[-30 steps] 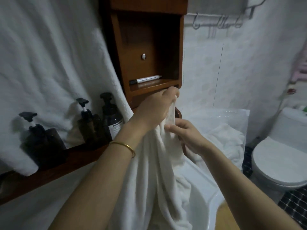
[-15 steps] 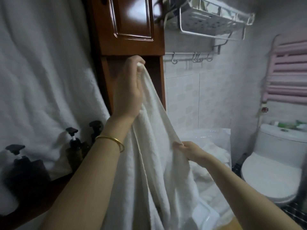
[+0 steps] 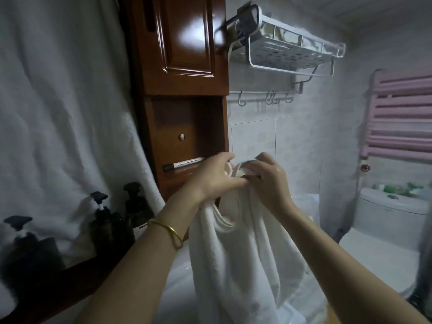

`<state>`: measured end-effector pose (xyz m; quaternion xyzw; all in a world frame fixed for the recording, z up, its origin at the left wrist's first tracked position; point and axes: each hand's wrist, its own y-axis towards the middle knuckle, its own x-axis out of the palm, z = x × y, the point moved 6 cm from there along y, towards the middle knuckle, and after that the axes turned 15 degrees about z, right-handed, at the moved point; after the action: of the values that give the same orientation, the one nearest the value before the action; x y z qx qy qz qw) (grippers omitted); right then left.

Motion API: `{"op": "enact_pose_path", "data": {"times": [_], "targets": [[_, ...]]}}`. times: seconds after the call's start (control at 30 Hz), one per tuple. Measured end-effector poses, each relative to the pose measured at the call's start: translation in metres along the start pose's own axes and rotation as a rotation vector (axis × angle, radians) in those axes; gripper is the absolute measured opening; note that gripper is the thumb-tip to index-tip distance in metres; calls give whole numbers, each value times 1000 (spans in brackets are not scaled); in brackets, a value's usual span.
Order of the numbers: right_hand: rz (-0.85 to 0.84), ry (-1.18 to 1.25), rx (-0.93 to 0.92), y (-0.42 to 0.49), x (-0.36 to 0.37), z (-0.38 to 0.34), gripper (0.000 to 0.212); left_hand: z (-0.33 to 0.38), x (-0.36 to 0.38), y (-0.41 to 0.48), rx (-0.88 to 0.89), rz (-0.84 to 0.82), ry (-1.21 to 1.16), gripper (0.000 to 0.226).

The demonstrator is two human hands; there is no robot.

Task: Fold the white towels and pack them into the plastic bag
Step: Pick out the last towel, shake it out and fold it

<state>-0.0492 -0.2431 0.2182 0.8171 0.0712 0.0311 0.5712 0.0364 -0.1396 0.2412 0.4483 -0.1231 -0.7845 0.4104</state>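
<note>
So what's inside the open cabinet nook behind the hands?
A marker pen lies on the nook's shelf, and a small round knob sits on its back panel. The left hand covers the shelf's right end, so anything there is hidden.

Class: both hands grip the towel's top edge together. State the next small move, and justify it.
Probably lower the towel to fold it again: the left hand and right hand pinch its top edges together, so it hangs doubled but long, too long to pack.

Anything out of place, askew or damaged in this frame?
Nothing looks damaged or spilled. Two mild oddities: a marker pen lies loose on the open shelf of the wooden cabinet, and a large white cloth drapes the wall behind the pump bottles. Both hands hold the white towel normally.
</note>
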Motion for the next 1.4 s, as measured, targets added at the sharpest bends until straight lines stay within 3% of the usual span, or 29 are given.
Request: {"op": "enact_pose_path", "data": {"times": [0.1,0.2,0.33,0.57,0.63,0.73,0.8,0.87,0.93,1.03,1.1,1.13,1.2,1.3,1.37,1.4], "targets": [[-26,6,-31,-2,-5,-1,15,4,4,5,55,-8,143,43],[-46,-11,-25,-8,-4,4,9,4,3,9,55,53,134,24],[-284,-109,182,-30,14,33,32,0,-12,19,83,288,181,29],[-760,203,721,-116,25,77,7,4,-47,25,192,625,260,36],[-905,120,773,-140,21,90,18,2,-56,26,201,681,264,37],[-1045,-252,711,-163,9,118,42,-4,-65,27,185,730,281,38],[-1035,-510,617,-158,1,137,55,-5,-66,26,189,740,310,38],[-905,-653,633,-135,-13,150,56,-7,-65,25,188,742,334,37],[-634,-757,674,-94,-40,154,47,-10,-70,27,153,747,351,37],[-187,-1041,427,-20,-85,134,42,-10,-87,36,120,793,379,34],[-123,-1143,300,10,-95,112,36,-6,-86,43,117,788,395,32],[-201,-1159,287,16,-94,104,33,-7,-81,46,106,764,398,30],[-488,-1049,399,8,-86,92,28,-13,-55,51,61,660,410,25],[-847,-501,703,-38,-69,64,16,-35,6,47,-24,440,422,16],[-815,-191,768,-55,-62,48,9,-52,49,40,-60,337,364,19],[-763,-60,801,-61,-59,43,15,-59,70,35,-82,285,342,23]]}}
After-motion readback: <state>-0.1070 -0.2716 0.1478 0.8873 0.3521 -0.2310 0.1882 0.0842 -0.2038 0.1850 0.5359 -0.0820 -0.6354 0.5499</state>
